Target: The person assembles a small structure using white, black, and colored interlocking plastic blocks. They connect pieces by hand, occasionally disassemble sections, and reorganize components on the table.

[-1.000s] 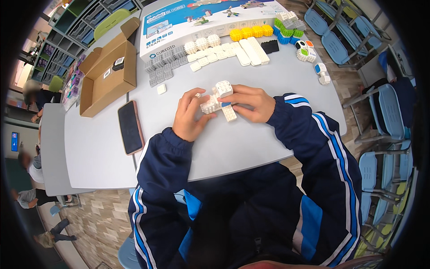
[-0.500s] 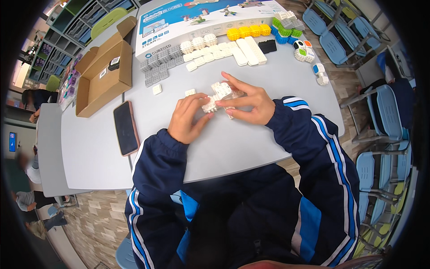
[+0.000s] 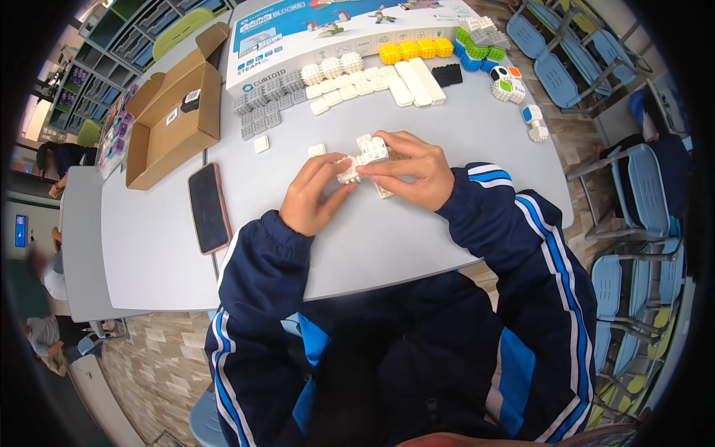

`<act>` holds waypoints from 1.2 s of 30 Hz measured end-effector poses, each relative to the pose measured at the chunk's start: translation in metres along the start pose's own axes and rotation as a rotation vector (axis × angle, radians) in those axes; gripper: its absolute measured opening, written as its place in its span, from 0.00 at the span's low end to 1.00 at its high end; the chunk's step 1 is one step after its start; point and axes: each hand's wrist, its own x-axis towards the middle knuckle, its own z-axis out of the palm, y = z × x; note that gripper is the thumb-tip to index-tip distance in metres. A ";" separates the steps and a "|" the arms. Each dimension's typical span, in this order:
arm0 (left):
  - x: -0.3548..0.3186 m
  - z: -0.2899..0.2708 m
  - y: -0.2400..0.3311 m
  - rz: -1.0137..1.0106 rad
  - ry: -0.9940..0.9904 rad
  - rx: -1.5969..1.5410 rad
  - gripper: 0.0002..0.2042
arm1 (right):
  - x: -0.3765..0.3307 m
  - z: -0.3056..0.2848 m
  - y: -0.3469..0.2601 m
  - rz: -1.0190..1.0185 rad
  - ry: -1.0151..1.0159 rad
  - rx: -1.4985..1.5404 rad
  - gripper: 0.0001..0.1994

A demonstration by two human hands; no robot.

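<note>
You are holding a small white assembly of knobbly plastic blocks (image 3: 366, 158) just above the grey table (image 3: 417, 238), near its middle, with both hands meeting on it. Your left hand (image 3: 313, 195) is closing its grip on the near-left end of the assembly, fingertips pinching it. Your right hand (image 3: 414, 170) is curling over the right side, fingers wrapped snugly round the blocks. Two loose white cube blocks (image 3: 261, 144) are lying just beyond your left hand. Rows of white, grey and yellow blocks (image 3: 357, 78) are sitting further back, in front of a long printed box (image 3: 335, 30). A dark phone in a pinkish case (image 3: 208, 208) is lying left of your left sleeve, an open brown cardboard box (image 3: 173, 112) beyond it.
</note>
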 end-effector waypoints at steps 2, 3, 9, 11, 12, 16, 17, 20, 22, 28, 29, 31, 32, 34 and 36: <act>-0.001 -0.001 -0.001 0.000 -0.001 0.002 0.19 | 0.000 -0.001 -0.001 -0.005 -0.004 -0.019 0.16; -0.001 -0.001 -0.001 -0.003 -0.006 0.004 0.20 | 0.000 -0.001 -0.001 -0.007 -0.005 -0.029 0.16; 0.008 -0.025 -0.008 -0.143 0.027 -0.139 0.30 | -0.001 -0.007 0.005 -0.095 -0.090 0.021 0.17; 0.008 -0.037 -0.024 -0.126 0.083 -0.047 0.31 | -0.001 -0.007 0.006 -0.123 -0.080 0.023 0.18; 0.004 -0.042 -0.037 -0.114 0.100 0.026 0.31 | 0.000 -0.006 0.007 -0.140 -0.076 0.028 0.18; 0.004 -0.028 -0.047 -0.184 0.010 0.260 0.29 | 0.003 -0.012 0.003 -0.182 -0.053 -0.003 0.18; 0.006 -0.024 -0.046 -0.183 0.040 0.232 0.24 | 0.004 -0.013 0.003 -0.188 -0.052 -0.025 0.18; 0.009 -0.016 -0.049 -0.138 0.020 0.280 0.20 | 0.005 -0.012 0.000 -0.134 -0.006 -0.059 0.21; 0.012 -0.014 -0.045 -0.153 0.030 0.273 0.17 | 0.005 -0.011 0.001 -0.077 0.012 -0.035 0.24; 0.011 -0.011 -0.036 -0.307 0.251 -0.109 0.14 | 0.005 -0.008 0.008 0.032 0.033 0.095 0.28; 0.011 -0.011 -0.034 -0.322 0.281 -0.158 0.14 | 0.005 -0.008 0.008 0.040 0.031 0.101 0.28; 0.010 -0.009 -0.027 -0.297 0.272 -0.300 0.15 | 0.005 -0.008 0.007 0.054 0.027 0.108 0.29; 0.010 -0.008 -0.022 -0.284 0.267 -0.370 0.16 | 0.005 -0.008 0.008 0.058 0.025 0.109 0.29; 0.012 -0.007 -0.009 -0.240 0.223 -0.391 0.17 | 0.004 -0.009 0.008 0.078 0.018 0.119 0.29; 0.017 -0.006 0.002 -0.213 0.184 -0.418 0.17 | 0.003 -0.009 0.006 0.108 0.004 0.136 0.30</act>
